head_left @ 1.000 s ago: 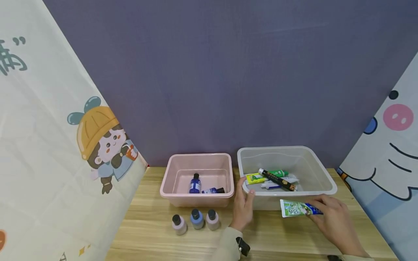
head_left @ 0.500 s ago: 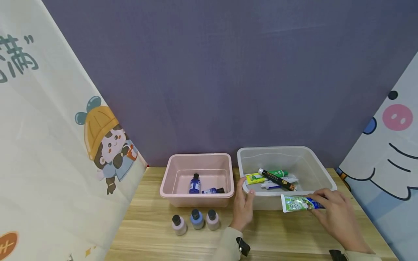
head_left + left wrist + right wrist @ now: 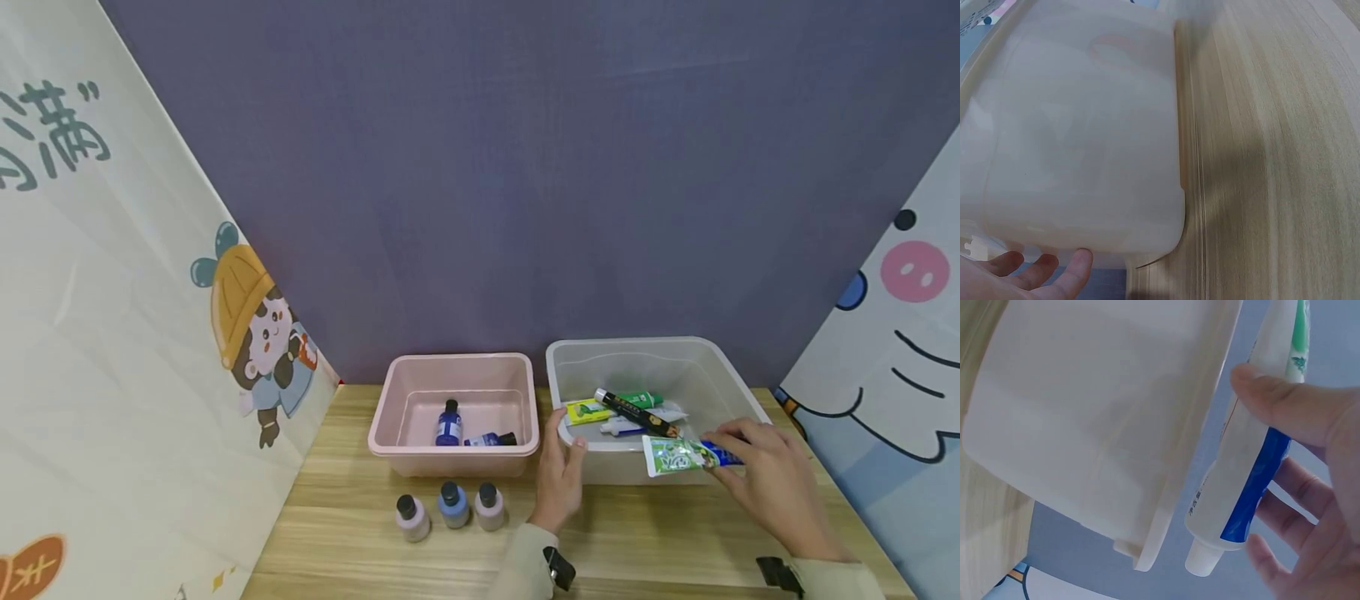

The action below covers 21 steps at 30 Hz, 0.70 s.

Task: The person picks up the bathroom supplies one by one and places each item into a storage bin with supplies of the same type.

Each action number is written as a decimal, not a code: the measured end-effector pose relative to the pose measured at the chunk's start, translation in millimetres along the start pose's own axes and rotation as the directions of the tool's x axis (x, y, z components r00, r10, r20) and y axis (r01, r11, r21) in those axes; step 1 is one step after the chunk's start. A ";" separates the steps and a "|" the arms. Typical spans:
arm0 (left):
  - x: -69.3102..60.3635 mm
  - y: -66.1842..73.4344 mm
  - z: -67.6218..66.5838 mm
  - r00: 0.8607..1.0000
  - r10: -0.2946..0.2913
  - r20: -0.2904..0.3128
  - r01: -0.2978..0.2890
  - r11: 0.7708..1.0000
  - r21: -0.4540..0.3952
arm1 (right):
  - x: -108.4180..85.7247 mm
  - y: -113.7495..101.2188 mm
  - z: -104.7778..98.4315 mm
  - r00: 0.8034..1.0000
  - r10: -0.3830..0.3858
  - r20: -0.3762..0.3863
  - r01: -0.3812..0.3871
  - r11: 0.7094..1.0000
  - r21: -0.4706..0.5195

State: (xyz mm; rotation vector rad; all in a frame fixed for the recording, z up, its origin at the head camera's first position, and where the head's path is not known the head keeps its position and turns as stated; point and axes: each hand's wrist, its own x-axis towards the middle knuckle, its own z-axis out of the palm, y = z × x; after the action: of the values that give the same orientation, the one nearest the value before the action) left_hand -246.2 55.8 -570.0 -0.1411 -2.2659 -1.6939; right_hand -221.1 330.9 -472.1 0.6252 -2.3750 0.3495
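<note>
Head view: three bottles (image 3: pixel 453 509) stand beside the left hand (image 3: pixel 558 488).

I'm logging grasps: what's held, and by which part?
Right hand grips a tube by its blue part; left hand holds the white bin at its near left corner.

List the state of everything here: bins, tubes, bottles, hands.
White bin: open, upright.
Pink bin: open, upright.
Green-blue tube: capped, held aloft.
Right hand: pinching that tube in its fingers.
Left hand: holding the white bin's near-left corner.
Black tube: capped, lying across two tubes.
Yellow-green tube: capped, partly covered.
White tube: partly covered, cap unclear.
Dark blue bottles: capped, one lying, other's pose unclear.
Light blue bottle, two pale bottles: capped, upright.
</note>
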 end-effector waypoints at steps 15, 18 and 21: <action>1.2 -4.1 0.1 1.000 -0.007 0.019 0.007 1.000 -0.001 | 20.7 15.7 3.0 0.996 -0.085 0.022 0.085 0.996 0.006; 1.1 -4.6 -0.7 0.999 -0.018 0.029 0.019 1.000 -0.013 | 25.2 18.3 4.1 0.995 -0.101 0.019 0.101 0.995 0.017; 1.3 -5.5 -1.2 0.999 -0.022 0.036 0.023 0.999 -0.028 | 29.6 19.5 4.7 0.994 -0.105 0.033 0.104 0.995 0.004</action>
State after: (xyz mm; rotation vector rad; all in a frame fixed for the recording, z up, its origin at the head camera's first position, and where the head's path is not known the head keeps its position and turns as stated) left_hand -248.6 52.8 -574.3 -0.1530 -2.2779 -1.7487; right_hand -253.7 335.4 -458.1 0.7588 -2.3628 0.2984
